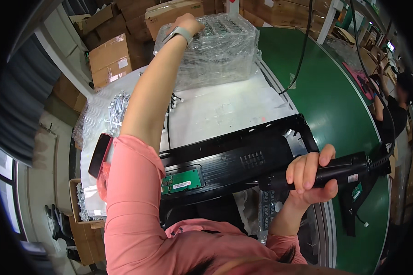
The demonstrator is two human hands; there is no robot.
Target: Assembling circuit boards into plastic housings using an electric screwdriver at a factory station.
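My left hand [187, 23], with a watch on its wrist, reaches far forward to the top of a box wrapped in clear plastic [211, 59]. Rows of green circuit boards [225, 25] show in its top. The fingers are curled down there, and what they pinch is hidden. My right hand [309, 176] is wrapped round a black electric screwdriver [342, 169], its tip pointing left. Beneath it, a long black plastic housing [225, 160] lies across the table's near edge. A green circuit board [183, 180] sits in the housing's left part, partly behind my left sleeve.
On the white table [225, 103] lie a bundle of white cables [118, 110] and a phone [100, 156]. A green conveyor belt [326, 96] runs along the right, with black cables [303, 55] hanging over it. A co-worker [397, 101] is at far right. Cardboard boxes [110, 59] stand behind.
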